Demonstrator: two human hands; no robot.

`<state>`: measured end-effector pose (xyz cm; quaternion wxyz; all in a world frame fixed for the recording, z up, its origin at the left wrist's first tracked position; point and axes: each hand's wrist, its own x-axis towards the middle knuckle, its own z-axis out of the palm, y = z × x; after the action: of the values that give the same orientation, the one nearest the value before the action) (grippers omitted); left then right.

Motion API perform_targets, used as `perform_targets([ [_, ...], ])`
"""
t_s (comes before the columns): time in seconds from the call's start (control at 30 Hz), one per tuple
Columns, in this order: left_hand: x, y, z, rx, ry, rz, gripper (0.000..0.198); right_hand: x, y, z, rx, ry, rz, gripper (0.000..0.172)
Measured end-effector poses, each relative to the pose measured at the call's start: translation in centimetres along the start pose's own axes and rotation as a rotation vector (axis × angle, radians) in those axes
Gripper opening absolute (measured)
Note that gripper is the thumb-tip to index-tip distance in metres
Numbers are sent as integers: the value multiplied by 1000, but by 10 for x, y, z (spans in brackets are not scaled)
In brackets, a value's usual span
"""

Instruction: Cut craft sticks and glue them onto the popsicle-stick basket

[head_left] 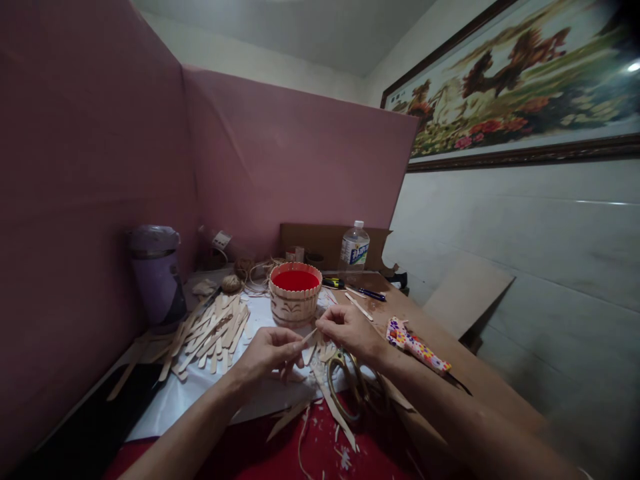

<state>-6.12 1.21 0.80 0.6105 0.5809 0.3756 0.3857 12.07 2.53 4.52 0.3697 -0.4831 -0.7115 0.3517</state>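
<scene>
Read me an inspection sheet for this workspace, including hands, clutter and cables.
Surface: white sheet, red cloth in front, brown board at right.
Job's things: thin wooden strip; tub, red inside; loose pile of sticks at left.
Clutter: wood offcuts around gold-handled scissors.
Hands: left hand and right hand pinch the thin wooden strip.
Cables: dark cord at the flower-patterned tool; the rest is out of sight.
Surroundings: pink partition behind; framed horse picture on the wall.

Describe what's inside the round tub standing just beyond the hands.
Within the tub, only bright red shows; whether that is lining or contents, I can't tell. No separate object is visible. The near wall covers the lower part, so the bottom can't be checked.
</scene>
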Motion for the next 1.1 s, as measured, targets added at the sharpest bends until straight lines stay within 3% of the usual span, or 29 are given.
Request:
perform_targets([
  [0.1,-1,0,1,16,-13,-17,28,5,5,-6,-70,111,-60,19],
  [0.2,1,0,1,-4,7,-27,26,1,10,-17,-302,211,-127,15],
  [0.27,2,-1,1,-22,45,-23,25,-12,12,-20,-545,121,-107,10],
  [0.37,3,0,0,-8,116,-12,25,-39,11,-17,-837,-14,19,18],
  [0.47,2,2,1,25,173,-19,27,-56,11,-8,-917,-60,10,18],
  [0.57,1,4,2,47,186,-27,27,-54,14,-6,-895,-54,48,24],
  [0.67,2,4,1,34,179,-33,27,-44,19,-13,-605,38,171,33],
  [0.73,2,3,1,-6,183,-24,25,-41,21,-20,-192,44,351,20],
  [0.8,2,2,2,-56,202,-18,23,-46,22,-27,296,-35,528,11],
  [0.87,1,3,3,-109,222,-26,20,-56,21,-32,680,-78,561,13],
  [0.93,0,4,4,-159,240,-47,19,-70,17,-36,815,-72,559,16],
  [1.03,-1,5,5,-204,259,-66,17,-87,9,-37,819,-87,659,23],
  [1.1,-1,5,5,-203,252,-50,18,-93,4,-35,785,-70,639,26],
])
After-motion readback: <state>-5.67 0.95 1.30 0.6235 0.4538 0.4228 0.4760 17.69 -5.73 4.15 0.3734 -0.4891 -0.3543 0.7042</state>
